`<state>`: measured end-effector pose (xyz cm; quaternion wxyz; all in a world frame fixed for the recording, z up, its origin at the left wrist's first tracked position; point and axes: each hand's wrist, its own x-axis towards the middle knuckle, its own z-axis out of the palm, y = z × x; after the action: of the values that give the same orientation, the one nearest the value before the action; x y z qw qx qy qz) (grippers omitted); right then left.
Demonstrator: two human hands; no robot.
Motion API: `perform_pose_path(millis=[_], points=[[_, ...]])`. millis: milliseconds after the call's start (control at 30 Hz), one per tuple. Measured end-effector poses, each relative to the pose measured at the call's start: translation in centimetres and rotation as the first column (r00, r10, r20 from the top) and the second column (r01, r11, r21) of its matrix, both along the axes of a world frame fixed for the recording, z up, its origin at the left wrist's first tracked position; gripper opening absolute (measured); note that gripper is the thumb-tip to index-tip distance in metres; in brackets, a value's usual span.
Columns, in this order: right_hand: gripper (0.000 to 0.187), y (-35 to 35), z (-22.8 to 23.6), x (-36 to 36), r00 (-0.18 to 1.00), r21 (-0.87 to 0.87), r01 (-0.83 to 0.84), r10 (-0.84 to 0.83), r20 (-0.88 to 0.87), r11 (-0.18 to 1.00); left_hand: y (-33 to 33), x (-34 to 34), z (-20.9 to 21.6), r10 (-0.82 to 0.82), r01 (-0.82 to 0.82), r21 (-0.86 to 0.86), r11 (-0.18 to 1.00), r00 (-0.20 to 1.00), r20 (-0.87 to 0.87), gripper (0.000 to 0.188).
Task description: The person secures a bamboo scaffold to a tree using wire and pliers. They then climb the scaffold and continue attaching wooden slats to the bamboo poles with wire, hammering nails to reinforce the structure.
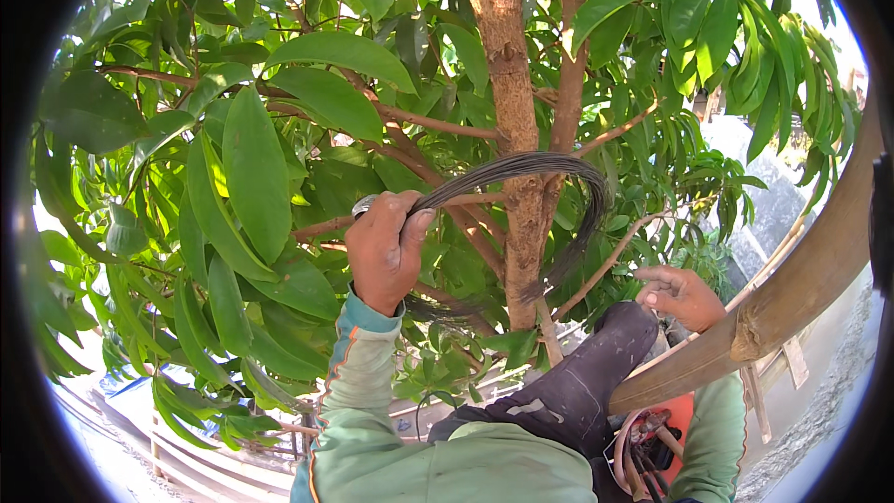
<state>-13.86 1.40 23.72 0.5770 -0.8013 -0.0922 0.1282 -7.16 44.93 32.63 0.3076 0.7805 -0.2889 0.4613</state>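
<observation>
Holding a black, arched bundle of thin strands (521, 165) in the firmly closed left grip (384, 251), left of the rough brown tree trunk (499, 65), with long axis curving across the trunk, loose end nearer the half-curled, empty-looking right grip (686, 299).

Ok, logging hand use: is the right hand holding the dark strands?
No, the left hand grips the dark strands; the right hand is apart.

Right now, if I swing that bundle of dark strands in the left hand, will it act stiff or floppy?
The bundle is probably springy, not limp: it arches out from the left hand before drooping. Its far end may lag, being curled over and seemingly unheld. It could also snag, since that end splays near the trunk.
</observation>
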Motion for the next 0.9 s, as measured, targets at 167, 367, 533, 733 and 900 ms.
perform_pose_path(millis=[167,367,533,733,900], points=[[0.073,0.5,0.0,0.5,0.996,0.049,-0.051,0.054,-0.070,0.998,1.2,-1.1,0.7,0.023,-0.023,0.005,1.000,0.999,0.025,0.013],[0.119,1.1,0.0,1.2,0.947,0.170,0.023,-0.076,0.311,0.985,1.0,-2.6,3.1,-0.178,0.181,0.063,0.981,0.983,-0.052,0.019],[0.116,1.1,2.5,0.6,0.964,0.472,-0.234,0.140,0.226,0.850,-2.4,-4.9,11.6,-0.392,0.396,-0.038,0.918,0.883,-0.260,0.034],[0.038,-0.2,4.6,-0.8,0.949,0.658,-0.309,0.174,0.264,0.687,-6.9,-3.2,21.6,-0.397,0.345,0.409,0.845,0.917,0.047,0.025],[0.033,0.9,5.2,1.5,0.887,0.573,-0.273,-0.028,0.461,0.773,-8.5,-1.4,25.5,-0.373,0.094,0.568,0.817,0.839,0.397,0.024]])
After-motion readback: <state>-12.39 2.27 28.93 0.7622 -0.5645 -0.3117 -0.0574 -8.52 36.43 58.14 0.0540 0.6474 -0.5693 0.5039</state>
